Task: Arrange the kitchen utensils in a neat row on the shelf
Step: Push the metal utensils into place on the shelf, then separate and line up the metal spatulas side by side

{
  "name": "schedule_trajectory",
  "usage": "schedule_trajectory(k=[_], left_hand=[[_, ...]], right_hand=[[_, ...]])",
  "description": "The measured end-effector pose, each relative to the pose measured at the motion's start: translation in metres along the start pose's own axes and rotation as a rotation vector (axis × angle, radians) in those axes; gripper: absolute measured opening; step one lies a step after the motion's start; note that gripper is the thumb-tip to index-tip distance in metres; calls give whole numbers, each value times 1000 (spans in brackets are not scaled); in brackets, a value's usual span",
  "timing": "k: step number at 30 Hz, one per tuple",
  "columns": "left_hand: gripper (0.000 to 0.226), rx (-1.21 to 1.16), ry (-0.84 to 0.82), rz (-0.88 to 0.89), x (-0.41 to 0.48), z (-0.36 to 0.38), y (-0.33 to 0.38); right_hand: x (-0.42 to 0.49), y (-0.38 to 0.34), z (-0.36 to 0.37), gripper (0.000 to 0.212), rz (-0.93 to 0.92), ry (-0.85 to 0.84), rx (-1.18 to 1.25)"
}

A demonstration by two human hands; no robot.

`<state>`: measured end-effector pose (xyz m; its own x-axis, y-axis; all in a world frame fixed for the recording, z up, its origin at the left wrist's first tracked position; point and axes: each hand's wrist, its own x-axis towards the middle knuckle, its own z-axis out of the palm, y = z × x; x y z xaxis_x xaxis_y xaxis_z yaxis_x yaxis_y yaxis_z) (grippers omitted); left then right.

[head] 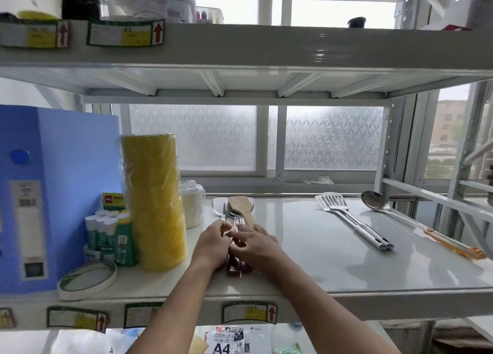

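A tight bundle of utensils lies on the white shelf (pixel 320 260), left of centre: a wooden spatula (pixel 239 205), metal spoons (pixel 230 211) and red-brown handles (pixel 234 268) pointing toward me. My left hand (pixel 212 243) and my right hand (pixel 253 243) rest on top of the bundle's handles, fingers curled around the thin metal stems. Further right, a steel slotted turner (pixel 346 217) lies diagonally. A steel ladle (pixel 376 201) with an orange handle end lies near the shelf's right edge.
A wrapped yellow tape stack (pixel 154 201), glue sticks (pixel 106 233), a blue file box (pixel 40 193), paper cups (pixel 193 204) and a tape ring (pixel 88 279) crowd the left. The upper shelf (pixel 266 49) hangs overhead. A4 paper (pixel 226 340) sits below.
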<state>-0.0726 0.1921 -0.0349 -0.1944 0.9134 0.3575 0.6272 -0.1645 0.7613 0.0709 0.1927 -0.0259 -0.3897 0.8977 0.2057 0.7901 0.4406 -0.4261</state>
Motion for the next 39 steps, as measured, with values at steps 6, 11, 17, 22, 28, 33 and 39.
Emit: schedule_trajectory(k=[6, 11, 17, 22, 28, 33, 39], left_hand=[[35, 51, 18, 3, -3, 2, 2], [35, 64, 72, -16, -7, -1, 3], [35, 21, 64, -13, -6, -9, 0], [34, 6, 70, -19, 0, -9, -2], [33, 42, 69, 5, 0, -7, -2], [33, 52, 81, 8, -1, -6, 0], [32, 55, 82, -6, -2, -6, 0]], right_hand=[[5, 0, -1, 61, 80, 77, 59], [7, 5, 1, 71, 126, 113, 156], [8, 7, 1, 70, 138, 120, 133], [4, 4, -5, 69, 101, 57, 95], [8, 5, -7, 74, 90, -1, 79], [12, 7, -6, 72, 88, 19, 114], [12, 7, -6, 75, 93, 41, 127]])
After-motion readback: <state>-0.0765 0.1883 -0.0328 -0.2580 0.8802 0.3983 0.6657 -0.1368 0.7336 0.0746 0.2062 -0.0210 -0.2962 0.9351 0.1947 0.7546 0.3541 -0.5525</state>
